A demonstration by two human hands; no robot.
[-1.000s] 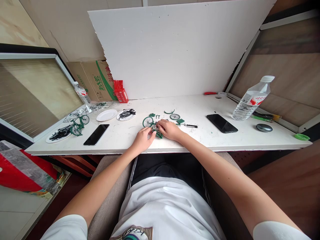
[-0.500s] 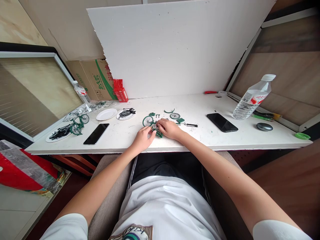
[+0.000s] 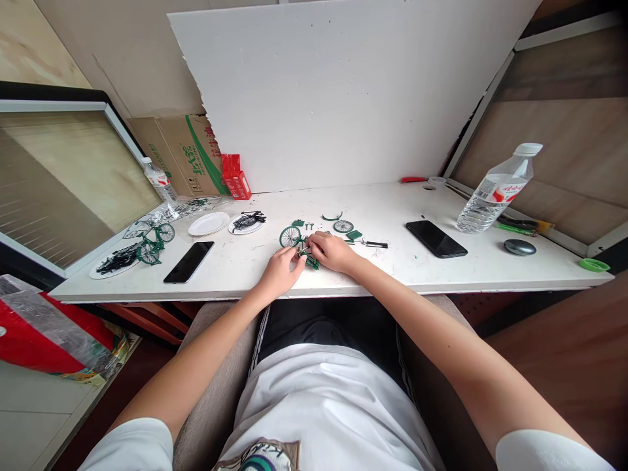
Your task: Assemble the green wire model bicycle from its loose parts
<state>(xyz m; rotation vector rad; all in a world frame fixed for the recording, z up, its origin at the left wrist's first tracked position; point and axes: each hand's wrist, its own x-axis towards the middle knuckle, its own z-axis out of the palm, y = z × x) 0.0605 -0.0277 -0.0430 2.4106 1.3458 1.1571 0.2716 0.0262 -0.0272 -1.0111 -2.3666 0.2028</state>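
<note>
A small green model bicycle [image 3: 313,262] lies on the white table in front of me, partly covered by my fingers. My left hand [image 3: 282,269] pinches it from the left. From the other side my right hand [image 3: 330,251] is closed on it with bent fingers. A thin, light piece shows between the fingertips, too small to name. Just beyond my left fingers is a green spoked wheel [image 3: 290,237]; whether it is joined to the frame I cannot tell. Nearby lie a loose wheel [image 3: 343,226], a curved mudguard [image 3: 332,217] and small green parts [image 3: 297,223].
A screwdriver-like tool [image 3: 377,245] and a black phone [image 3: 436,239] lie to the right, near a water bottle [image 3: 495,190]. At left are another phone [image 3: 189,262], a finished-looking green bicycle [image 3: 156,243], and plates [image 3: 209,224], some with black parts [image 3: 118,259].
Both hands stay in nearly the same place on the model bicycle. The camera view has shifted very slightly; no object has visibly moved.
</note>
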